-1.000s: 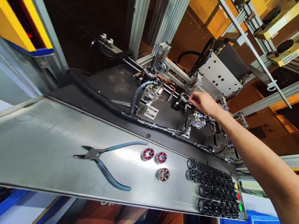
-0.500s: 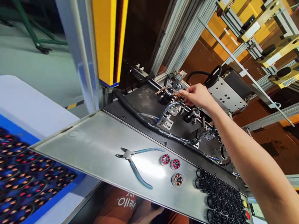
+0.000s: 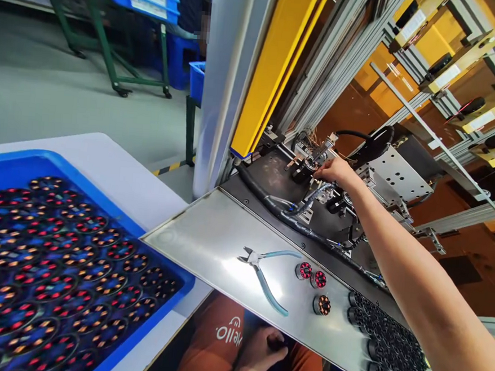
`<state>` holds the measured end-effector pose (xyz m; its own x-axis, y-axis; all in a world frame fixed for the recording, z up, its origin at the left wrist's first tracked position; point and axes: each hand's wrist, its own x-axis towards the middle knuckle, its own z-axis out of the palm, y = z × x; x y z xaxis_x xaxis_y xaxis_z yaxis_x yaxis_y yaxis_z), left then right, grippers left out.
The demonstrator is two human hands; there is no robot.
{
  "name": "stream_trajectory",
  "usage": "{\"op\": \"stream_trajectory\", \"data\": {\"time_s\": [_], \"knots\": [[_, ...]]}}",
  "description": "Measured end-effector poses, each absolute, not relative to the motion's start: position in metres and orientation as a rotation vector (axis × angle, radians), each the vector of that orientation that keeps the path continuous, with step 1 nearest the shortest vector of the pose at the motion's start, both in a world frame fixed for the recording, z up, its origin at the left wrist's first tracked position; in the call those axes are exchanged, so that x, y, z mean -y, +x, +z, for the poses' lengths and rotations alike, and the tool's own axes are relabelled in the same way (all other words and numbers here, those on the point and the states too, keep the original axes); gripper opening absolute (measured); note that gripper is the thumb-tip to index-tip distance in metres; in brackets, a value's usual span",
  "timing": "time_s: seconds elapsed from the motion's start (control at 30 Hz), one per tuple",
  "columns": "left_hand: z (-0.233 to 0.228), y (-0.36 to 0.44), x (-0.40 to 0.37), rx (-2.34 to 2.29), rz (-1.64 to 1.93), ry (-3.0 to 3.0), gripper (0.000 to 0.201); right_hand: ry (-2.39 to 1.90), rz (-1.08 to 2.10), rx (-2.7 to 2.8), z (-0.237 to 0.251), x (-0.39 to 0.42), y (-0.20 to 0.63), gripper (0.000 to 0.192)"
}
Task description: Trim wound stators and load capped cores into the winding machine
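My right hand (image 3: 335,170) reaches far into the machine, its fingers pinched on a small part at the winding fixture (image 3: 307,154), where thin copper wires show. My left hand (image 3: 261,350) lies low on my lap under the steel shelf (image 3: 201,236), fingers curled by a small dark item; whether it grips that item is unclear. Blue-handled cutters (image 3: 264,272) lie on the shelf. Beside them sit three wound stators (image 3: 319,279), and rows of black ring parts (image 3: 389,342) are stacked at the shelf's right end.
A blue tray (image 3: 103,189) holding several wound stators sits on the white table at left. A black corrugated cable (image 3: 267,201) runs along the machine bed. A yellow post (image 3: 268,68) and a grey column stand at the machine's left edge. A perforated metal plate (image 3: 400,179) lies beyond my forearm.
My right hand moved from a nearer fixture to the farther left one. The view swung left, bringing in the blue tray. My left hand came into view on my lap.
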<state>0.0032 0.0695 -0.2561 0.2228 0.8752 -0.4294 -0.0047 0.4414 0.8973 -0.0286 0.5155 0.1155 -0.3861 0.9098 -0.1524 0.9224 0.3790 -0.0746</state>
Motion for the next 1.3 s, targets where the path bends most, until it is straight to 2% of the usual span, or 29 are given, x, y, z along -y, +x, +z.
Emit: {"op": "stream_trajectory", "data": {"time_s": [0.23, 0.5, 0.73, 1.1, 1.3], "knots": [[-0.264, 0.001, -0.067, -1.192, 0.760, 0.956, 0.032, 1.601, -0.208, -2.519, 0.104, -0.523, -0.046, 0.028], [-0.267, 0.016, -0.078, -1.128, 0.742, 0.918, 0.033, 1.460, -0.221, -2.812, 0.139, -0.499, -0.014, 0.034], [-0.257, 0.015, -0.074, -1.140, 0.761, 0.910, 0.033, 1.287, -0.234, -2.970, 0.140, -0.500, -0.015, 0.031], [-0.252, 0.006, -0.071, -1.152, 0.818, 0.908, 0.040, 1.193, -0.282, -2.968, 0.141, -0.507, -0.011, 0.047], [-0.259, 0.010, -0.072, -1.144, 0.802, 0.923, 0.042, 1.079, -0.113, -2.986, 0.135, -0.517, -0.010, 0.035]]}}
